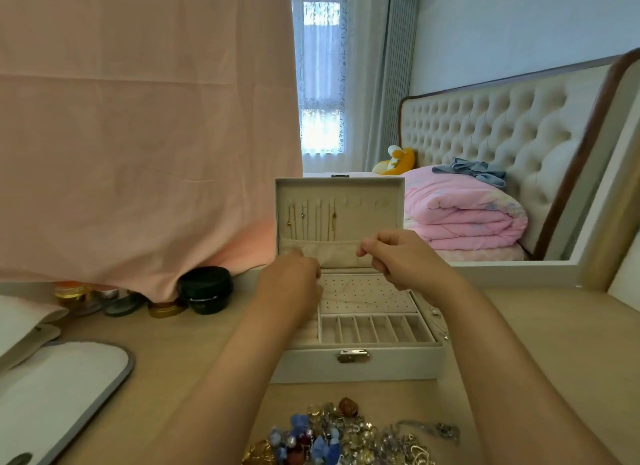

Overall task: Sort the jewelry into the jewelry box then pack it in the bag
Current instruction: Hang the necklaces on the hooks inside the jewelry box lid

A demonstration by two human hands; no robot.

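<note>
Your left hand [294, 274] and right hand [401, 256] hover at the lid pocket of the open white rectangular jewelry box [398, 364] on the beige counter [173, 343]. Each grip is curled; I cannot tell whether it pinches anything. The heap of mixed jewelry [346, 437] lies just in front of the box.

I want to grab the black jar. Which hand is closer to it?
Left. The left hand is just right of the black jar, at the lid pocket of the jewelry box. The right hand is farther right, at the pocket's other end.
</note>
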